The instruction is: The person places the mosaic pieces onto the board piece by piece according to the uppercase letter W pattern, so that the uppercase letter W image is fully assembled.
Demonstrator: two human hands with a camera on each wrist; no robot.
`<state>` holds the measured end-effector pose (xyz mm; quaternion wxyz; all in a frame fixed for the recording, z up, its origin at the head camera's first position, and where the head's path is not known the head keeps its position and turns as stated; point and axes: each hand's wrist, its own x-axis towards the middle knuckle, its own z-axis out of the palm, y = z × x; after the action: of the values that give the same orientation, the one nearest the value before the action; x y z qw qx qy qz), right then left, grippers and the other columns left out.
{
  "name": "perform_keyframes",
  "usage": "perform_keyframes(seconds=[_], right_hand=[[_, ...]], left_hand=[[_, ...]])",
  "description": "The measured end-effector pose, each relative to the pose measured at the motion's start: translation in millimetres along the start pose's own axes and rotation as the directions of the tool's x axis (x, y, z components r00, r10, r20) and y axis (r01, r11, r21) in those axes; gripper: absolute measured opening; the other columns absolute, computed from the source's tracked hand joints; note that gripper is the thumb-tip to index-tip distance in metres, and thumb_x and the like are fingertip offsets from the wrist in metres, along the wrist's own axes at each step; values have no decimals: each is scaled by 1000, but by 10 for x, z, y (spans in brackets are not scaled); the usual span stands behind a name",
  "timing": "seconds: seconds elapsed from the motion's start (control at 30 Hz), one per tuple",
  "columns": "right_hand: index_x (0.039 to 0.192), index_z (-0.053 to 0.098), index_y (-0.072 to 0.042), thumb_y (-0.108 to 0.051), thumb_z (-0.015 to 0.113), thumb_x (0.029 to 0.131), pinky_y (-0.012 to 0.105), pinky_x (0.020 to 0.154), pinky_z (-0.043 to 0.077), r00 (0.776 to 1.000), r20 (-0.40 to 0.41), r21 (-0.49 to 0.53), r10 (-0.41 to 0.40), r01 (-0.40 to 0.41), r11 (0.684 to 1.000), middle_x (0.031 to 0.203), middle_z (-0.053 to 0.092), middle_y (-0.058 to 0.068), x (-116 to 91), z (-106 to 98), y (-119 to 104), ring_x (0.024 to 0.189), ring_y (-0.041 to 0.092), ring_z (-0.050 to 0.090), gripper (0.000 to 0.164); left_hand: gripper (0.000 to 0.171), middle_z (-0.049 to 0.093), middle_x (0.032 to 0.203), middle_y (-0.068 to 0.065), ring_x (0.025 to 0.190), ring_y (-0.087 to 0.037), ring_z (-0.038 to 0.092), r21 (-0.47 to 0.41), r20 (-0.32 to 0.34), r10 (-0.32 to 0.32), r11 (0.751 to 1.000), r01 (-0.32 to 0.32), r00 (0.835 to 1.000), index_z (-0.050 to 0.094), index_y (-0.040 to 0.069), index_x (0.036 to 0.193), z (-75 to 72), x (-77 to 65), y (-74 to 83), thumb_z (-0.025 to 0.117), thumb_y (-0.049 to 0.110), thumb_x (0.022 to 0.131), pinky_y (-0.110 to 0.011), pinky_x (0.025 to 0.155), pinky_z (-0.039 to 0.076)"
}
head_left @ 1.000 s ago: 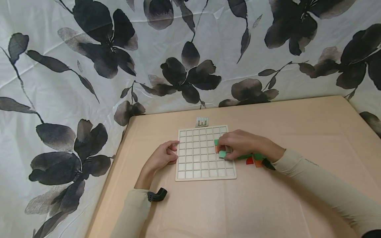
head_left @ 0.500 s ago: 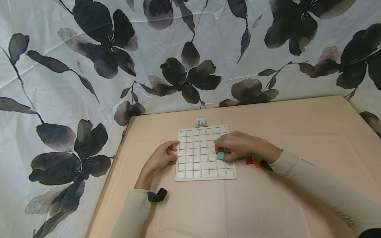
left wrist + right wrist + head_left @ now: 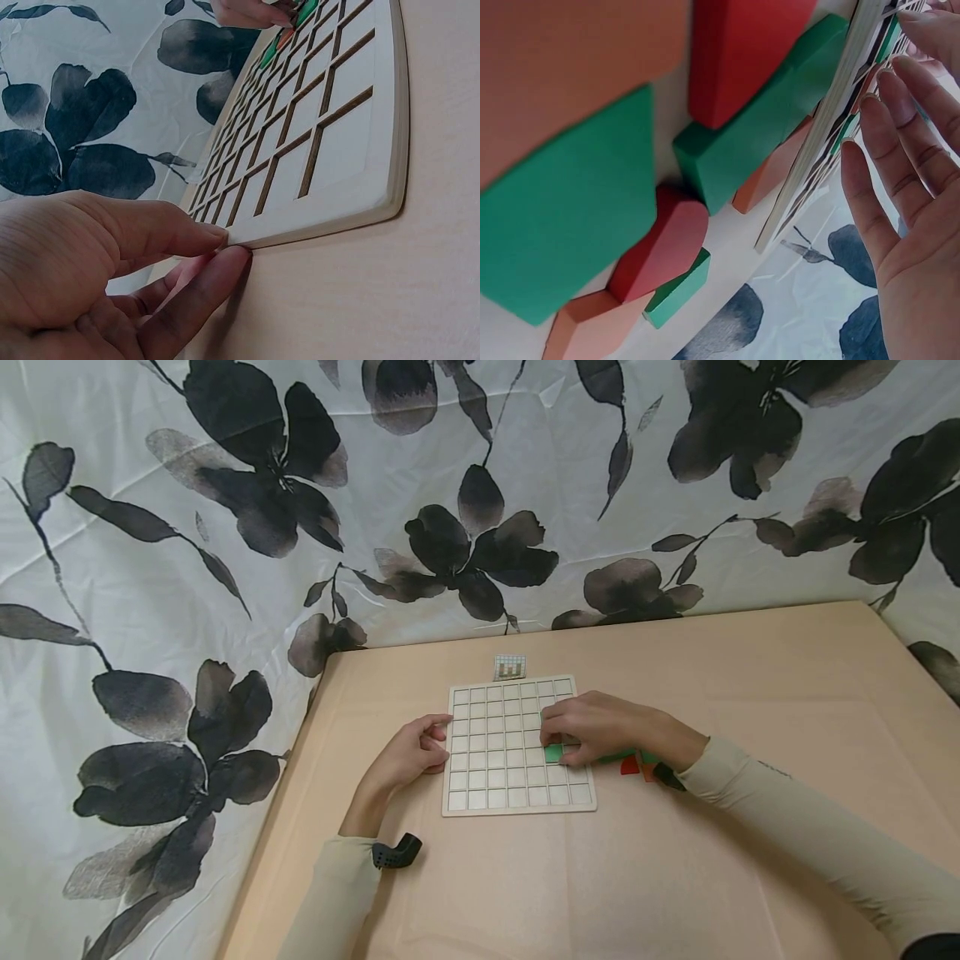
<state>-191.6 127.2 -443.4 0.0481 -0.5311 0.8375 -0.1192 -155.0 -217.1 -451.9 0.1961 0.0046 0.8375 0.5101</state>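
Pale rectangular board (image 3: 495, 758), flat on a light wood-grain table (image 3: 675, 877); broad tabletop to the right and on the near side, narrower strip to the left. Small printed card (image 3: 510, 667) just beyond the far rim, between board and far table edge. White cloth (image 3: 435, 460), creased, dark flower print, behind the table and along its left side.

Board rim smooth, corners rounded; cells whitish, parted by narrow brown lines. Blocks smooth, flat-faced, plain-coloured, clustered just off the board's right edge: red block (image 3: 742, 60), large green block (image 3: 574, 202), round-sided red block (image 3: 664, 240), orange block (image 3: 570, 67) cut off by the right wrist view's border.

Green tile (image 3: 552, 753): on the right part of the board, at the fingertips of the right hand (image 3: 600, 727), pinched between thumb and forefinger; fit in its cell partly hidden by the fingers. Orange tile (image 3: 283, 37) and second green tile (image 3: 268, 54) in line beyond.

Left hand (image 3: 408, 753): thumb and forefinger apart, tips touching the board's left edge.
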Motion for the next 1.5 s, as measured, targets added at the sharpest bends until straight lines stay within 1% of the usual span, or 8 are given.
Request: perform_keyframes(seconds=[0.2,0.33,0.43,0.63,1.07,1.3,1.4,1.5], right_hand=[[98,71,-24,-32,77,85,22,60,38,1000,-8,6,-11,11,1000,89,57,-7,-10,-1,1,76,4,46,16],[98,71,-24,-31,76,86,23,60,37,1000,1,9,2,-2,1000,90,57,-7,-10,1,6,75,5,46,14],[101,72,-25,-31,74,88,23,61,37,1000,15,16,16,-16,1000,92,57,-7,-11,-2,8,76,6,46,15],[106,73,-27,-32,74,88,23,61,39,1000,19,29,11,-12,1000,95,59,-7,-7,-17,10,77,6,47,19],[104,72,-28,-34,73,89,23,63,42,998,46,31,35,-37,999,95,59,-10,14,-11,18,78,4,50,16],[105,72,-25,-32,74,90,24,66,44,1000,18,56,25,-26,998,96,60,-9,-17,-36,17,79,5,50,17],[107,73,-25,-31,74,90,24,66,44,999,14,69,44,-45,997,96,61,-9,-44,-55,24,79,5,50,18],[110,73,-26,-33,74,90,24,69,44,996,29,76,80,-82,994,99,62,-11,-85,-68,45,81,5,50,21]], left_hand=[[64,49,115,-13,88,-20,57,-4,1,0,1000,0,1000,53,10,145,4,-4,-7,68,-12,87,-31,72,61],[65,49,115,-13,88,-20,56,-6,4,0,1000,0,1000,52,10,146,6,-1,-17,67,-13,87,-31,72,60],[64,49,115,-13,88,-20,56,-4,3,1,1000,-1,1000,52,10,146,4,1,-22,66,-12,87,-32,72,60],[65,49,116,-14,89,-21,56,-2,5,13,1000,-13,1000,51,10,146,-8,12,-35,64,-13,87,-32,72,60],[65,49,116,-14,88,-20,57,-12,14,13,1000,-13,1000,51,9,147,-12,19,-41,64,-13,87,-32,72,60],[65,49,116,-14,88,-20,56,-8,14,11,1000,-11,1000,51,10,147,-12,14,-32,66,-13,87,-32,72,60],[65,49,117,-14,89,-20,56,-11,14,14,1000,-14,1000,51,10,146,-15,20,-43,65,-13,87,-32,72,60],[65,49,117,-15,89,-20,56,-15,17,18,1000,-17,1000,51,10,146,-19,23,-51,65,-13,87,-32,73,60]])
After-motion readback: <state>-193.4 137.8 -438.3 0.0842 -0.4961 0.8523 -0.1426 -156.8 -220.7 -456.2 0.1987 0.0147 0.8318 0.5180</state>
